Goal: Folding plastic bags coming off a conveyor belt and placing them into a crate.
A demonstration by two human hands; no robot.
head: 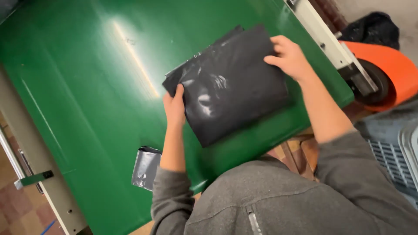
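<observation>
- A flat black glossy plastic bag [230,82], roughly rectangular and folded or packed flat, lies on the shiny green table surface [87,87], towards the near right part of it, close to the person's body.
- The bag sits askew: its long axis runs from the near left corner, by the table's near edge, up to the far right corner.
- The left hand [174,106] rests on the bag's left edge, thumb on top and fingers curled around or under the rim; it is closed lightly on that edge, though how far the fingers reach beneath cannot be seen.
- The right hand [289,56] is at the far right corner of the bag, fingers bent over the edge and pressing or pinching it; the grip looks closed on the corner, but the fingertips are hidden by the knuckles.
- So the bag lies between the two hands, each at an opposite side, with the bulk of it to the right of the left hand and to the near left of the right hand. Both hands touch it; neither is nearer.
- A smaller grey plastic pouch [146,167] lies on the table just left of the left forearm, apart from the black bag and untouched.
- An orange curved guard over a dark wheel [387,72] stands off the table's right edge, well apart from the hands.
</observation>
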